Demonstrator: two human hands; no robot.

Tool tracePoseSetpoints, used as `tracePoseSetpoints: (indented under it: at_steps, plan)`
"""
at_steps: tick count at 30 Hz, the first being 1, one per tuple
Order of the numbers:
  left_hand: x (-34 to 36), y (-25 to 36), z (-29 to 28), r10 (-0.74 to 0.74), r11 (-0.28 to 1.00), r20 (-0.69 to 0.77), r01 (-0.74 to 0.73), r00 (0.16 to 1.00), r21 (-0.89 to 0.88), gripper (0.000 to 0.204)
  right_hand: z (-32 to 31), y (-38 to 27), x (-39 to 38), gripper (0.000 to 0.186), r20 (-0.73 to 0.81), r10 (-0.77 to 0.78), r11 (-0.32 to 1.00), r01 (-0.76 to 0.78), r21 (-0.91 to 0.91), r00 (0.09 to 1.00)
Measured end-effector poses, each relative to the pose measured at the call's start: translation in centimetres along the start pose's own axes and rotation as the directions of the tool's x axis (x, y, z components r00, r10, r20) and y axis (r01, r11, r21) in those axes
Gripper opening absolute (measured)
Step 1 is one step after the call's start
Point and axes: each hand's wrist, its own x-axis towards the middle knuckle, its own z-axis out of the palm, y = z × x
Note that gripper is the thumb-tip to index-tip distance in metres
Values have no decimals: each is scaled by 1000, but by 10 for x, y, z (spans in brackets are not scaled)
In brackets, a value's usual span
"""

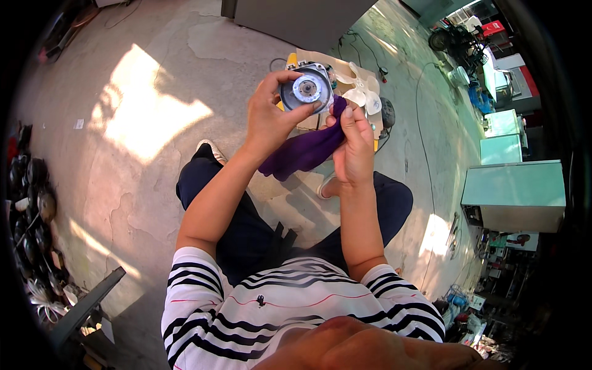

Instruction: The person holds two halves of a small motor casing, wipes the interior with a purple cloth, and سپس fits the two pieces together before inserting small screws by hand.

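Note:
My left hand [269, 117] grips a round grey metal motor part [306, 88] with a silver hub, held up in front of me. My right hand [353, 151] holds a purple cloth [302, 153] and presses its upper end against the right edge of the motor part. The cloth hangs down between my two hands. I am seated, with my dark trousers and light shoes below the hands.
A white plastic fan blade [361, 91] lies on cardboard [327, 61] on the concrete floor beyond my hands, with cables around it. Pale green cabinets [515, 191] stand at right. Dark round parts [31, 203] pile up at left. A grey metal box [296, 18] stands ahead.

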Motion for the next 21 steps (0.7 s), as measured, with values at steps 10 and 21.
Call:
tracePoseSetpoints:
  at_steps: [10,21]
  plan:
    - [1,-3,-2,-8,996,-3,7,1000,-83,48,0,-40,-2,24,49,-45,999,46,-12,998]
    - [15,-17,-19,-14,1000,-162,12,987,-10,51,39,-155,24,25,367,-214,913,51,405,905]
